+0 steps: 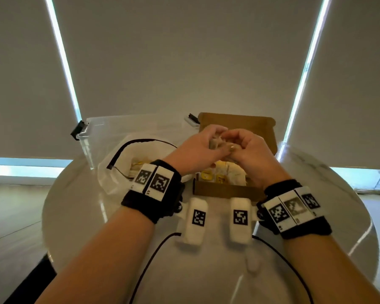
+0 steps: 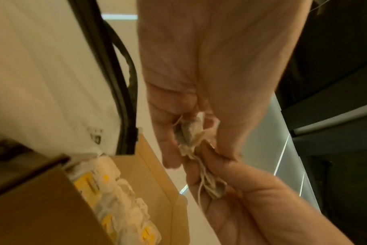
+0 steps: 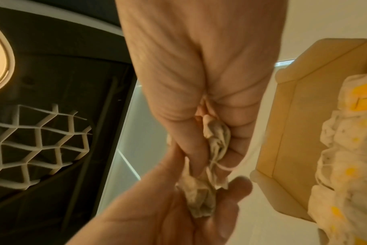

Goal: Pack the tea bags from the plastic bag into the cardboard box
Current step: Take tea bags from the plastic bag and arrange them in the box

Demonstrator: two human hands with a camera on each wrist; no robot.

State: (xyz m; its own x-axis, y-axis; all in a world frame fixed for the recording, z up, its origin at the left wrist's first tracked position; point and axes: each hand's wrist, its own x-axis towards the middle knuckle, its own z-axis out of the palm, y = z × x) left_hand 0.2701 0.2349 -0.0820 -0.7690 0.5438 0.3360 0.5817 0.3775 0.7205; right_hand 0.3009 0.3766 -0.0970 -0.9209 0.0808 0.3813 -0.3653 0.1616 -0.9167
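Note:
Both hands meet above the open cardboard box (image 1: 225, 190). My left hand (image 1: 208, 137) and right hand (image 1: 233, 141) each pinch part of a crumpled beige clump of tea bags (image 1: 215, 143) with loose strings. In the left wrist view the left hand (image 2: 196, 142) grips one tea bag (image 2: 188, 134), and the right hand (image 2: 230, 199) holds another. From the right wrist, the right hand (image 3: 214, 157) curls round a tea bag (image 3: 217, 137). Rows of white tea bags with yellow tags (image 1: 219, 175) lie in the box. The white plastic bag (image 1: 116, 174) lies open to the left.
A clear plastic tub (image 1: 90, 137) stands at the back left, behind the plastic bag. The box's lid (image 1: 237, 123) stands up behind the hands. All rests on a round white table (image 1: 79, 216), whose edge curves close on both sides. Black cables trail from the wrist cameras.

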